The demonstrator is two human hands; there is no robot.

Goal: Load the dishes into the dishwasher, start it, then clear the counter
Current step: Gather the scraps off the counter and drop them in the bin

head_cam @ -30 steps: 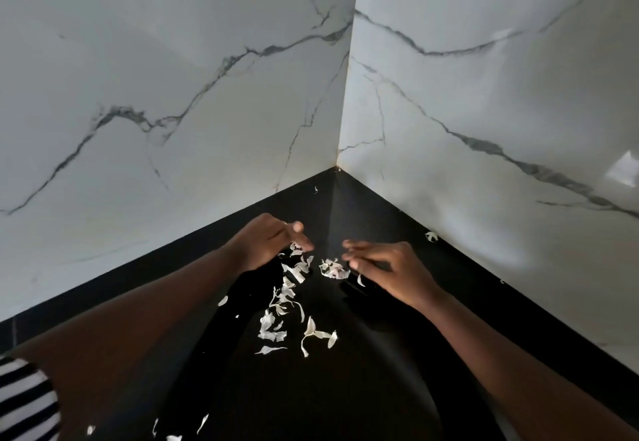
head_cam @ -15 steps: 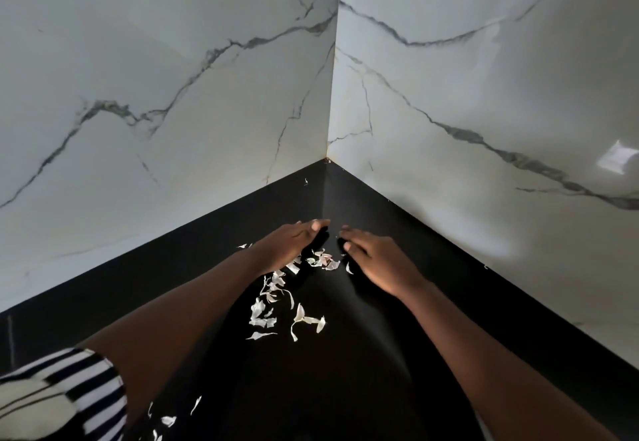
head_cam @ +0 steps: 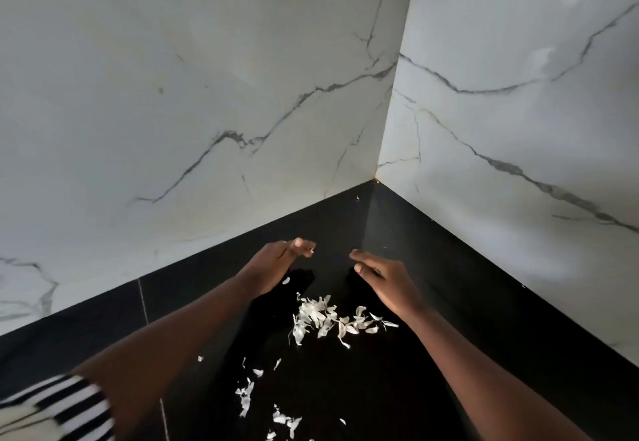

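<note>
- Reaches with the left hand [head_cam: 276,269] toward the corner where the two marble walls [head_cam: 207,94] meet. Fingers almost straight and close together, thumb lying beside them, nothing gripped.
- One tiny white flake [head_cam: 312,250] just beside the left fingertips; stuck there or pinched, cannot tell.
- Keeps the right hand [head_cam: 383,279] palm down and low over the black counter [head_cam: 484,354]. Fingers stretched out flat, nothing held.
- Placed so, one hand on each side with a gap between, most likely to work as two sides of a rake and pull the rubbish out of the corner toward the body.
- Thin, papery white peels [head_cam: 332,319] in a loose pile on the counter between the two forearms, just behind the hands and near the right wrist.
- More scraps [head_cam: 247,397] lying apart, closer to the body, beside the left forearm.
- Probably easier to sweep such light pieces with flat hands than to pick them up one by one.
- No dishes and no dishwasher in view; looks like the last part of the task, clearing the counter.
- Compared with half a second earlier: fingertips then almost met, with the peels right under them; now stand apart, with bare counter between.
- Pile now nearer to the body and more bunched than before, no longer under the fingertips.
- View also turned: corner of the walls now more to the right.
</note>
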